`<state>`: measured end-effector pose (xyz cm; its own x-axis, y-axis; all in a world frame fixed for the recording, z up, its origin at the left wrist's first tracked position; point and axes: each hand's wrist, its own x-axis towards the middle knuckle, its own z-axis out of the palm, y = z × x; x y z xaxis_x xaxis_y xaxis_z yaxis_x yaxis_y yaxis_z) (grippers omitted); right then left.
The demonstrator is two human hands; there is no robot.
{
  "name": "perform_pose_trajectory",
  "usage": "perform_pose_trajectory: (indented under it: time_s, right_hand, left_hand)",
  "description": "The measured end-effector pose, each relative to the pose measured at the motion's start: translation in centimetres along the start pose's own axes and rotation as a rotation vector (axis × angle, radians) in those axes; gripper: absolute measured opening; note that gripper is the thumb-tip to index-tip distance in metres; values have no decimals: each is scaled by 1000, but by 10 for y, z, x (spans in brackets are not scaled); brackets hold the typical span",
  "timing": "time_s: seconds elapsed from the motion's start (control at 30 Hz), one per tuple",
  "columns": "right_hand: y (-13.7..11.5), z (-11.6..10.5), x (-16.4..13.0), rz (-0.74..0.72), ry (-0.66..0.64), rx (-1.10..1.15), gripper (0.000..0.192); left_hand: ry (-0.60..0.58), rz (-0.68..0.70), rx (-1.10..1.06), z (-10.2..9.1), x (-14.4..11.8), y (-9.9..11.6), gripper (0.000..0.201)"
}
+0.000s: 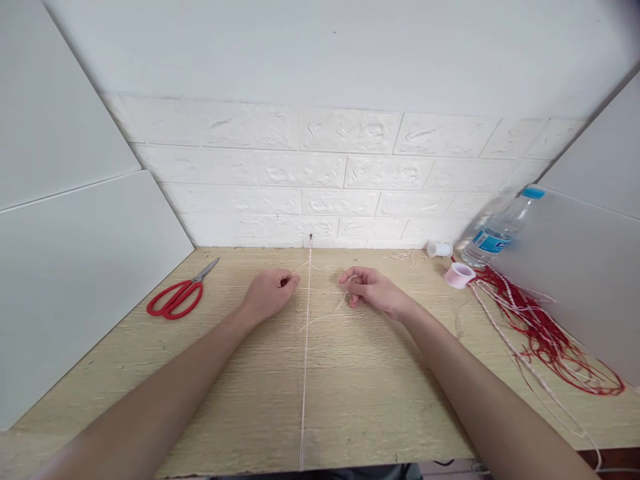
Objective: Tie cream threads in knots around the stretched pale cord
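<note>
A pale cord (306, 347) runs taut from a small hook (311, 236) at the foot of the wall toward the table's front edge. Near the hook its top stretch looks braided. To the left of this cord, my left hand (269, 293) is closed, thumb against finger, on a thin thread. My right hand (373, 291), on the other side, pinches thin pale thread (325, 316) with curled fingers. Thread crosses the cord between both hands, and a loose end curves below my right fingers. Where exactly the thread lies inside each hand is hidden.
Red-handled scissors (184, 293) lie at the left. At the right are a pink thread spool (459, 275), a white spool (439, 249), a water bottle (503, 227) and a heap of red cords (550, 333). White panels (90, 280) and a brick-patterned wall (260, 167) enclose the table (240, 413).
</note>
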<state>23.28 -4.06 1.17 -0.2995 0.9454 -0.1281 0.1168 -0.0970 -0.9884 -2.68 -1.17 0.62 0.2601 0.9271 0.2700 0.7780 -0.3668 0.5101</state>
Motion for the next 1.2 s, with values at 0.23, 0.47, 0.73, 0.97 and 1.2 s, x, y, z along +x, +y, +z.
perform_pose_trajectory:
  time_s: [0.23,0.47,0.73,0.97,1.2]
  right_hand:
    - [-9,7,-4,-142,25,58,21]
    - [-5,20,-9,-102,-229,236,23]
    - [-4,18,-10,-3,-420,132,26]
    - [-8,0,-11,39,-437,-74,28]
    - [-3,11,-8,-65,-223,-11,23]
  left_hand:
    - [-28,17,19,0,-1,1,43]
    - [-48,4,30,0,-1,2,44]
    - [-74,-27,42,-1,-1,4,45]
    - [-72,-20,47,0,-1,3,44]
    - [-74,-10,45,0,-1,3,43]
